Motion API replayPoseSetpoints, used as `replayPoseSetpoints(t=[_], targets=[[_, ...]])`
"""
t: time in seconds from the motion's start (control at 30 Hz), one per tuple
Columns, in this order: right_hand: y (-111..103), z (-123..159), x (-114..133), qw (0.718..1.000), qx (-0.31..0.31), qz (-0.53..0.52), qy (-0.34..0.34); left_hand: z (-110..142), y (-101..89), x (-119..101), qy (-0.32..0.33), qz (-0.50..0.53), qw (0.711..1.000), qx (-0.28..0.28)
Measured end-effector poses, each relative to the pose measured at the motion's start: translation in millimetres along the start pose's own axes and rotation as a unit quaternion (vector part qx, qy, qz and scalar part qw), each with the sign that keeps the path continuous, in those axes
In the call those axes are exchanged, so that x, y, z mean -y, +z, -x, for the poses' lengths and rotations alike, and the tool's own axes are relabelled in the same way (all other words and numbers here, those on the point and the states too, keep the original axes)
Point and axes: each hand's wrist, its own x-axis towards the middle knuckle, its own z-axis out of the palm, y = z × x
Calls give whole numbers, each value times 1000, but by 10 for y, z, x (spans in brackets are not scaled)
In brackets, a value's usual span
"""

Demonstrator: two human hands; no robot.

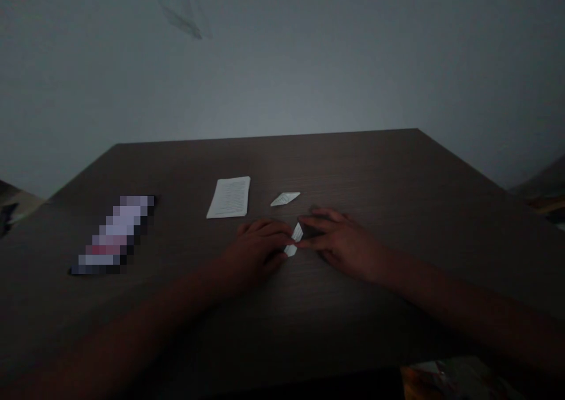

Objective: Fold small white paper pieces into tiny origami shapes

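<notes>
A small folded piece of printed white paper (pixel 292 250) lies at a slant on the dark table between my two hands. My left hand (pixel 258 248) rests at its left side with fingers bent together, holding it against the tabletop and covering part of it. From the right, my right hand (pixel 344 242) reaches in with its fingers stretched and apart, the fingertips touching the paper's right edge. Just beyond the hands lies another folded paper (pixel 285 199), diamond-shaped and flat, touched by neither hand.
A stack of printed white sheets (pixel 229 197) lies behind my left hand. Farther left is a phone-like flat object (pixel 115 235), its surface pixelated. The wooden table (pixel 353 165) meets a pale wall, where a clear plastic bag (pixel 179 6) hangs. Something colourful (pixel 454 379) shows below the table's front edge.
</notes>
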Motion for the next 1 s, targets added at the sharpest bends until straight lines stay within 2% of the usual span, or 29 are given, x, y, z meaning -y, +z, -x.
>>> replayPoseSetpoints(t=[0.2,0.27,0.37,0.57,0.77,1.0], targets=[[88,-23,-165,999,-28,-6,22,1,-18,-56,-27,-12,999,11],[89,-37,-234,998,-44,10,47,2,-28,-68,-21,-21,1000,3],[78,-54,-281,997,-53,10,50,7,-24,-73,-3,-46,999,-15],[52,-58,-176,995,-93,-24,21,18,31,-89,42,-51,998,-14],[154,-75,-58,990,-116,-74,12,2,95,-122,75,-129,989,-21],[247,-139,-141,979,-140,-146,23,-15,203,-85,101,-201,974,-27]])
